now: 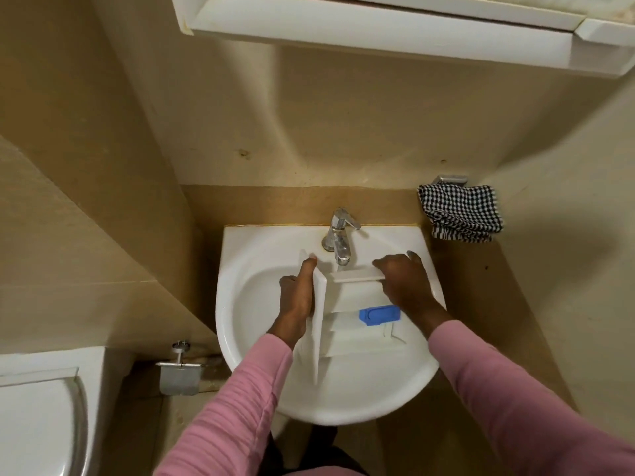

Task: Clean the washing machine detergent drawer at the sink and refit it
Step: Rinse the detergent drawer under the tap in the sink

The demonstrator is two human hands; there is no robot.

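Observation:
A white detergent drawer with a blue insert lies across the bowl of the white sink, under the chrome tap. My left hand holds the drawer's front panel at its left side, thumb stretched up along it. My right hand grips the drawer's far right end, fingers curled over its back edge. No water is seen running from the tap.
A black-and-white checked cloth hangs on a holder to the right of the sink. A wall cabinet sits overhead. A toilet paper holder and a toilet cistern are at the lower left.

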